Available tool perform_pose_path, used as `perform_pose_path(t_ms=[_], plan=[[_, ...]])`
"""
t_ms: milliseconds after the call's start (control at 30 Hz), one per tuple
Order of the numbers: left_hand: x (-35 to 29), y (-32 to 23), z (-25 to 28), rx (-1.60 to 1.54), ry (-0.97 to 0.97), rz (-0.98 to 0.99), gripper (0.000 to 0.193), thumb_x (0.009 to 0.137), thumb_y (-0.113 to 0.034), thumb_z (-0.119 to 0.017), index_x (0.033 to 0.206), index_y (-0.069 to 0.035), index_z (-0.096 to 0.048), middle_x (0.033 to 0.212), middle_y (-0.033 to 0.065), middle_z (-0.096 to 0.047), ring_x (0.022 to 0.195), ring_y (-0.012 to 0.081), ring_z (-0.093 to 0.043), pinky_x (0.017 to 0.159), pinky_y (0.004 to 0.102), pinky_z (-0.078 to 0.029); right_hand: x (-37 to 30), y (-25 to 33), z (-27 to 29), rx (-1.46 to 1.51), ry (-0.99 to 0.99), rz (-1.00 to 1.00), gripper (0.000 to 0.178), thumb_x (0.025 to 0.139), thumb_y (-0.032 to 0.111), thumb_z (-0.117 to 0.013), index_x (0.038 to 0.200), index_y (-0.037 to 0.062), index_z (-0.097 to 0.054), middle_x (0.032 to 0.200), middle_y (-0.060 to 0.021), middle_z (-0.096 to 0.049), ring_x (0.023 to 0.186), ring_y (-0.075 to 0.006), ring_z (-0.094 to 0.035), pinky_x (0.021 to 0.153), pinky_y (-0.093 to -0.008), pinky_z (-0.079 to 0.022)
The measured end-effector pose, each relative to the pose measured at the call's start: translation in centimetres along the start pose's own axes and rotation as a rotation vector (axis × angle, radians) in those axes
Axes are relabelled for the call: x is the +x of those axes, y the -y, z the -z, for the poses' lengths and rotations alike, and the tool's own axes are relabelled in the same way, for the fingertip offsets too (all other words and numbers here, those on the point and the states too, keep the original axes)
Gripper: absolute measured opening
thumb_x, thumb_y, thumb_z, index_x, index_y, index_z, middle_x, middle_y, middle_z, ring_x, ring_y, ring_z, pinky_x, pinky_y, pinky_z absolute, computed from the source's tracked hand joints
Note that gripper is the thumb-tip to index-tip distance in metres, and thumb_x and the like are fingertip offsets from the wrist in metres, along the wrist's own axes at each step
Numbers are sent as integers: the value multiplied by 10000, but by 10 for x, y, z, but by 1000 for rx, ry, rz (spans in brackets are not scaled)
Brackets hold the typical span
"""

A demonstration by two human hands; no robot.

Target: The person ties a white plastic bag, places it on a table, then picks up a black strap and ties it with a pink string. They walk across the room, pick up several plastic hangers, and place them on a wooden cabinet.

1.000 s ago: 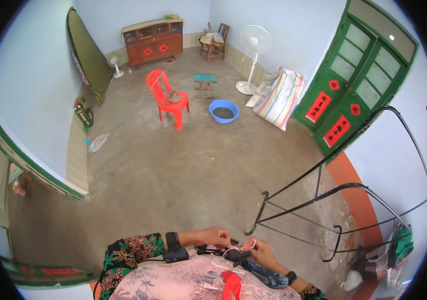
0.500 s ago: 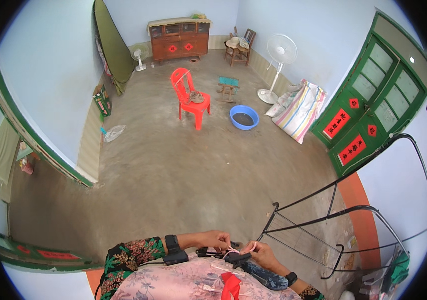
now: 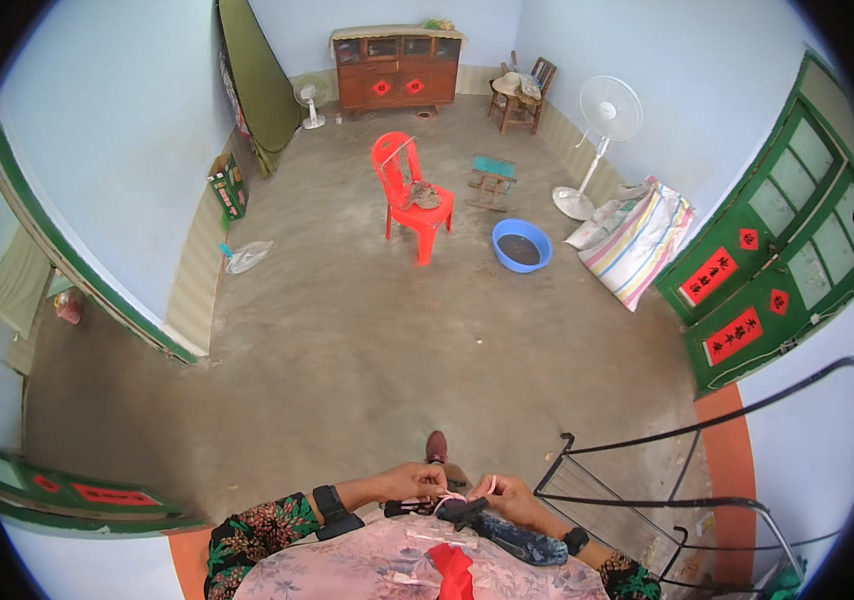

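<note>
My left hand (image 3: 414,482) and my right hand (image 3: 509,496) meet close in front of my chest at the bottom of the view. Between them they pinch a small pink and white clip-like piece (image 3: 457,494) and a dark folded garment (image 3: 512,534) that drapes down over my right forearm. The fingers of both hands are closed on these. A red cloth piece (image 3: 453,572) lies against my flowered top just below the hands. Dark bands circle both wrists.
A black metal drying rack (image 3: 647,480) stands right beside my right arm. Farther off on the concrete floor are a red plastic chair (image 3: 405,190), a blue basin (image 3: 521,245), a striped sack (image 3: 637,240), a standing fan (image 3: 602,130) and a wooden cabinet (image 3: 397,70).
My head has turned, so the room has slid to the right and down in view. The hands stay together, working on the small piece and the dark garment.
</note>
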State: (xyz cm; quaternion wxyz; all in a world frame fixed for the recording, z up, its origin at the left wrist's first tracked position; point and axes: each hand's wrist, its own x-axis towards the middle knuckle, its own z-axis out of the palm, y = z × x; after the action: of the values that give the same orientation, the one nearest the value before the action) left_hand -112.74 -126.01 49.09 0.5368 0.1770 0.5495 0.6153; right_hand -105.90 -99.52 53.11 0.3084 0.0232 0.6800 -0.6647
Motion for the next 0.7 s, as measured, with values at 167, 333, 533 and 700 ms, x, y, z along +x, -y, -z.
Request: perform_pose_path(t_ms=[167, 333, 533, 700], plan=[[27, -39, 58, 31, -100, 28, 112, 1013, -171, -593, 1018, -60, -600, 930, -36, -587, 862, 63, -539, 777, 238, -467, 73, 27, 48, 82, 123, 89, 38, 954, 22, -633, 942, -8, -652, 1006, -85, -710, 945, -135, -647, 889, -269, -507], [55, -81, 106, -2, -129, 42, 169, 1006, -211, -613, 1066, -53, -618, 969, -25, -605, 900, 71, -543, 800, 253, -480, 141, 70, 95, 78, 184, -66, 44, 950, 29, -640, 935, -9, -655, 979, -84, -713, 928, -138, -657, 883, -276, -516], [63, -95, 160, 235, -306, -43, 369, 973, -324, -667, 1200, -38, -617, 1083, 37, -641, 1003, 142, -599, 864, 295, -496, 220, 111, 120, 129, 268, -122, 39, 934, 40, -670, 945, 3, -662, 964, -76, -712, 915, -128, -659, 863, -271, -520], [55, -92, 232, 178, -277, -39, 557, 934, -375, -711, 1339, -39, -530, 1154, 107, -650, 1066, 173, -615, 900, 306, -491, 304, 135, 117, 222, 251, -229, 30, 939, 43, -666, 948, 16, -661, 928, -56, -701, 815, -112, -645, 741, -243, -521]])
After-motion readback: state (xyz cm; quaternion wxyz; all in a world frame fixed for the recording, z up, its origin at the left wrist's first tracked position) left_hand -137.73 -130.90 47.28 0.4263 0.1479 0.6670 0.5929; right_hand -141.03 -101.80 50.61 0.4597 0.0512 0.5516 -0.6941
